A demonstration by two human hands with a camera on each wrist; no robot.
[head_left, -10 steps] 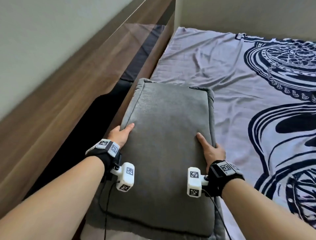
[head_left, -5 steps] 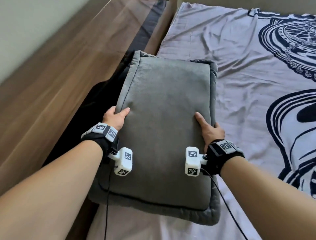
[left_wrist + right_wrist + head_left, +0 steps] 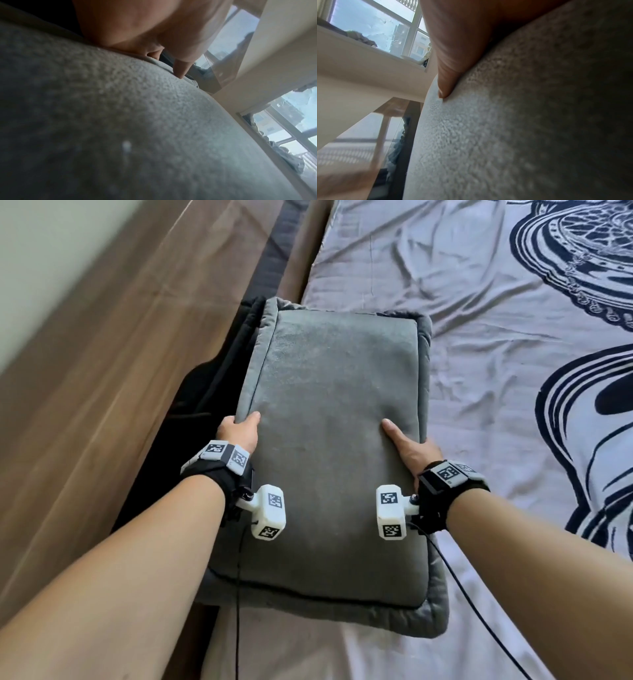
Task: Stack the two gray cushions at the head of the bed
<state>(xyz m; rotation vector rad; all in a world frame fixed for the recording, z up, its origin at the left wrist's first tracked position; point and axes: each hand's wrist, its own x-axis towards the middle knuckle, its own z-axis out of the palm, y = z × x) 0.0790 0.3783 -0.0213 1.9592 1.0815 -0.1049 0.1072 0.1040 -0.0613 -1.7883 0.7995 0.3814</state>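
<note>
Thumbs of left hand (image 3: 239,429) and right hand (image 3: 412,448) are clamping the upper gray cushion (image 3: 335,419), its long axis running near-to-far between them.

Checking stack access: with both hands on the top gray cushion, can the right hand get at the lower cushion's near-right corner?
Probably yes. The right hand grips the top gray cushion at its right edge; the lower cushion sticks out uncovered at the near right, on the bedsheet. It must let go first.

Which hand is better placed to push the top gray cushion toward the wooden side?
Right hand: it holds the top cushion on the sheet side, opposite the wooden side; left hand holds the edge nearest the wood.
</note>
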